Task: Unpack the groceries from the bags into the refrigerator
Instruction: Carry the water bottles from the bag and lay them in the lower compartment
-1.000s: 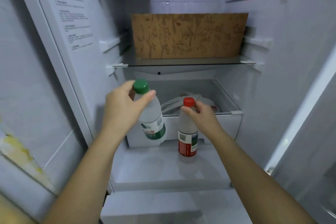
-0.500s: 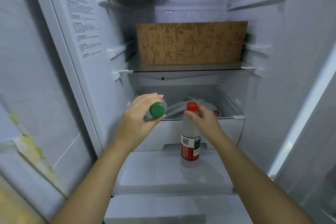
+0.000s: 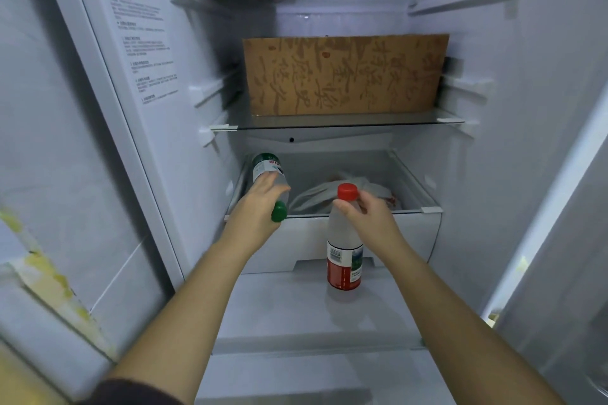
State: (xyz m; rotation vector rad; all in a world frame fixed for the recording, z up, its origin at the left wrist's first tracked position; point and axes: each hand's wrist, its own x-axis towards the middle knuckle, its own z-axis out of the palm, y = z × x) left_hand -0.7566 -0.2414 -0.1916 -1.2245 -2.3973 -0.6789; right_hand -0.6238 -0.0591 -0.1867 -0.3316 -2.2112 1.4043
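- Right now the left hand [image 3: 255,209] grips a clear plastic bottle with a green cap [image 3: 267,168] round its shoulder, fingers curled over it. The bottle is tipped over, base aimed into the open white drawer [image 3: 431,211] low in the refrigerator [image 3: 533,102], cap towards the camera.
- The right hand [image 3: 370,219] has fingers and thumb closed round the neck of a clear plastic bottle with a red cap and red label [image 3: 344,260]. That bottle stands upright on the white shelf floor [image 3: 279,306], just in front of the drawer.
- Handling, as I judge it: if full, both are fairly heavy for their size. The thin walls would dent under a hard squeeze, and smooth plastic may slip if damp. They are not fragile.
- The best hold for carrying weight is the shoulder or mid-body — the neck suits only steadying or a short lift.
- A crumpled white plastic bag [image 3: 316,196] lies in the drawer; the green-capped bottle looks bound for the gap beside it, along the left wall.
- One risk — laid flat, it may roll.
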